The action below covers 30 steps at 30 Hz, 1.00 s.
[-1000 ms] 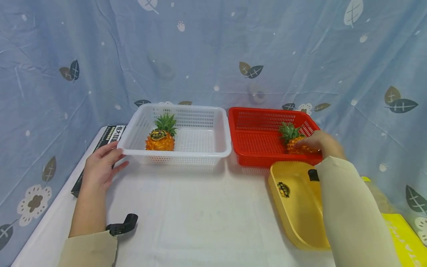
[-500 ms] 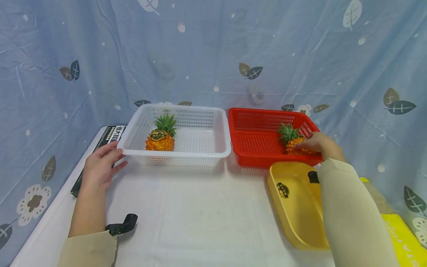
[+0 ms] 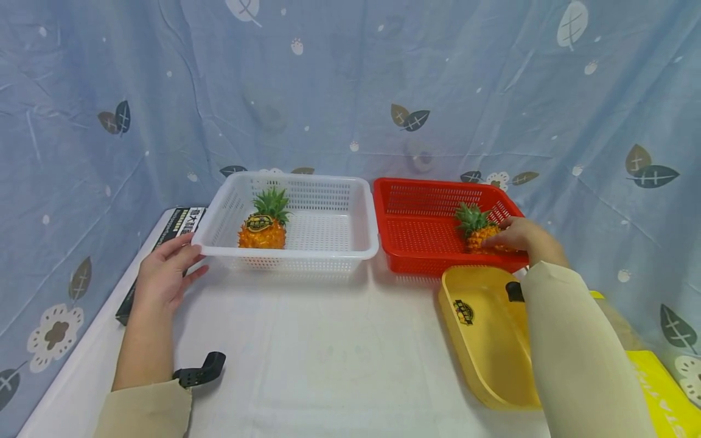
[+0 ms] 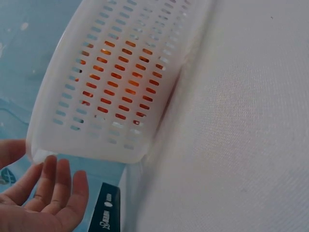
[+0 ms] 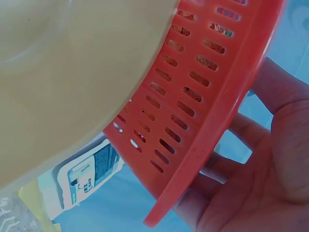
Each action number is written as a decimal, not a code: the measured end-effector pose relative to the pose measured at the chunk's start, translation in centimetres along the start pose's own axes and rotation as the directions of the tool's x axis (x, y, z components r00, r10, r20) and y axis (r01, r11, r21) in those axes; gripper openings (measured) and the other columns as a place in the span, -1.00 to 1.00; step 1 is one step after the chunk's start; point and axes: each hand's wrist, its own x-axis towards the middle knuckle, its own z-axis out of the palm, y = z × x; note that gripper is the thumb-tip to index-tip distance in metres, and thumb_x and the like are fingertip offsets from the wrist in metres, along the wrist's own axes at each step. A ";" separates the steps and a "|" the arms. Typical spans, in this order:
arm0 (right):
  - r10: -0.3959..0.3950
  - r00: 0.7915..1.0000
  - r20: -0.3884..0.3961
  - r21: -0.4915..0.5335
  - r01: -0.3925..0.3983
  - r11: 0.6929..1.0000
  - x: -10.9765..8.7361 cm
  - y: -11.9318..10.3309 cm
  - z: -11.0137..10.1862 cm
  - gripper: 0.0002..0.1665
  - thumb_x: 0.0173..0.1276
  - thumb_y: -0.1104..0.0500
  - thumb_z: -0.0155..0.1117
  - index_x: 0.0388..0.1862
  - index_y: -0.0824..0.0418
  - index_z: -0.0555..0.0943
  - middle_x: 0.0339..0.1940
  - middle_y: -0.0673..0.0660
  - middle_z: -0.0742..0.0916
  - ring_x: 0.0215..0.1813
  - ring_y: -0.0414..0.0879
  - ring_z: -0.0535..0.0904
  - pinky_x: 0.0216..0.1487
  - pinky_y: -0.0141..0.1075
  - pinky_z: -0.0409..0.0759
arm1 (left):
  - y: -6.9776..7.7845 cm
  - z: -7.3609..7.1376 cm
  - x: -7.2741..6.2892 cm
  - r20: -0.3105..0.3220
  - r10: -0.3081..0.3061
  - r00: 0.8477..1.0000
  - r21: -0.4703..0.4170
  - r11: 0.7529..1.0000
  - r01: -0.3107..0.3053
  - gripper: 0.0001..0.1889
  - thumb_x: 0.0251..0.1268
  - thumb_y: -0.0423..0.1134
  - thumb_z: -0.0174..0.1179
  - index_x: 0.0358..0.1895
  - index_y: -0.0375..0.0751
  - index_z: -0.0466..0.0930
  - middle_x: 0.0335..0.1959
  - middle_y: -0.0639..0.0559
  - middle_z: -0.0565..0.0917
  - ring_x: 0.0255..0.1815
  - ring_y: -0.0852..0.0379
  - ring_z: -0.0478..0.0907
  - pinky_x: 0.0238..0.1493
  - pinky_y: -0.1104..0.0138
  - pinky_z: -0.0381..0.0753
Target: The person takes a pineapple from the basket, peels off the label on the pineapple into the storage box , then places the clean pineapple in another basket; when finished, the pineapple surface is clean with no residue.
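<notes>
A white plastic basket (image 3: pixel 361 213) with slotted sides holds an orange pineapple (image 3: pixel 263 234) with green leaves and a dark label. My left hand (image 3: pixel 164 271) pinches its near left corner between thumb and fingers. To the right, a second pineapple (image 3: pixel 476 234) lies in a red slotted basket (image 3: pixel 418 243), its leaves toward the far left. Reaching over the red basket's right edge, my right hand (image 3: pixel 528 237) grips this pineapple by its body. In the right wrist view the fingers pass behind the red rim (image 5: pixel 219 113), and their tips are hidden.
A yellow oval tub (image 3: pixel 493 365) with a label stands before the red basket, under my right forearm. A black box (image 3: pixel 175 225) with white print lies left of the white basket. A bright yellow package (image 3: pixel 665 389) is at right. Blue patterned curtain (image 3: pixel 339 79) surrounds the white table.
Both hands, the baskets and the pineapples keep nearly the same places. The head view has shifted very slightly.
</notes>
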 end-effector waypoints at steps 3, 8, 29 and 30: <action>-0.019 1.000 -0.011 -0.029 0.019 0.999 -0.4 0.0 0.1 0.19 0.42 -0.12 0.38 0.65 0.44 -0.08 0.40 0.51 0.29 -0.09 0.00 0.67 -0.04 -0.20 0.79 | 0.0 0.0 0.0 0.004 0.002 1.000 0.010 1.000 -0.002 -0.29 0.31 0.00 0.43 0.52 0.13 0.41 0.52 0.04 0.33 0.36 0.00 0.41 -0.27 0.47 0.76; -0.068 0.997 -0.034 -0.097 0.064 0.993 -1.0 0.0 0.1 0.16 0.45 -0.09 0.35 0.64 0.47 -0.08 0.41 0.55 0.28 -0.10 0.02 0.65 -0.10 -0.24 0.78 | 0.0 0.0 -0.1 0.015 0.006 1.000 0.025 1.000 -0.007 -0.31 0.38 -0.04 0.38 0.54 0.11 0.37 0.52 0.02 0.32 0.35 0.01 0.42 -0.24 0.46 0.76; -0.280 0.955 -0.103 -0.337 0.231 0.913 -3.6 -0.2 -0.2 -0.04 0.56 -0.08 0.13 0.61 0.49 0.03 0.57 0.65 0.07 0.51 0.65 0.01 0.44 0.53 0.13 | -0.3 -0.4 0.1 0.029 -0.002 1.000 -0.013 1.000 0.002 -0.26 0.27 0.00 0.45 0.52 0.13 0.41 0.43 0.10 0.39 0.22 0.10 0.48 -0.25 0.44 0.77; -0.284 0.953 -0.103 -0.339 0.235 0.911 -3.8 -0.4 -0.2 -0.04 0.57 -0.08 0.12 0.61 0.49 0.02 0.58 0.65 0.05 0.51 0.66 -0.01 0.44 0.53 0.12 | -0.3 -0.5 0.1 0.031 -0.002 1.000 -0.017 1.000 0.003 -0.25 0.26 0.00 0.46 0.52 0.13 0.41 0.43 0.10 0.39 0.21 0.11 0.49 -0.25 0.44 0.77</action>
